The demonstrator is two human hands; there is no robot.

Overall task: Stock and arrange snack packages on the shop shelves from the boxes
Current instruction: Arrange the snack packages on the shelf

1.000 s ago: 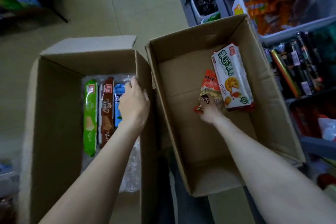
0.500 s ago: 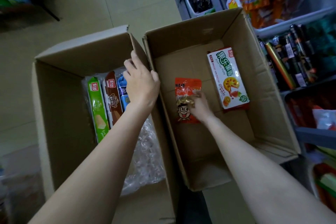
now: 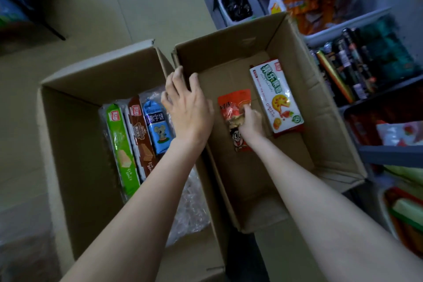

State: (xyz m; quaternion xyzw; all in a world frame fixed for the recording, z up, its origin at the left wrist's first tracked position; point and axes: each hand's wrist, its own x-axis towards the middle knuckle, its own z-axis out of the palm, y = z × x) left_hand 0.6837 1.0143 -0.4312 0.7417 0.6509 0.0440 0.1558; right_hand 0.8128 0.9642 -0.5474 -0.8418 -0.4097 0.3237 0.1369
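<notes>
Two cardboard boxes (image 3: 75, 144) are set side by side on the floor. Spread left-hand fingers (image 3: 177, 80) are rested over their shared rim. At 1 o'clock, a crinkly red snack packet (image 3: 231, 107) is pinched by the right hand (image 3: 250, 121) beside a flat white biscuit box (image 3: 275, 96); bare cardboard lies nearer.

Cardboard boxes: two, a left box (image 3: 75, 144) and a right box (image 3: 325, 135), both open. Left box holds three long biscuit packs: one green pack (image 3: 121, 146), one brown pack (image 3: 140, 135), one blue pack (image 3: 158, 127). Right box holds two items: one red snack bag (image 3: 233, 107), one white biscuit carton (image 3: 275, 96). Hands in view: two, left hand (image 3: 187, 107), right hand (image 3: 250, 121).
</notes>
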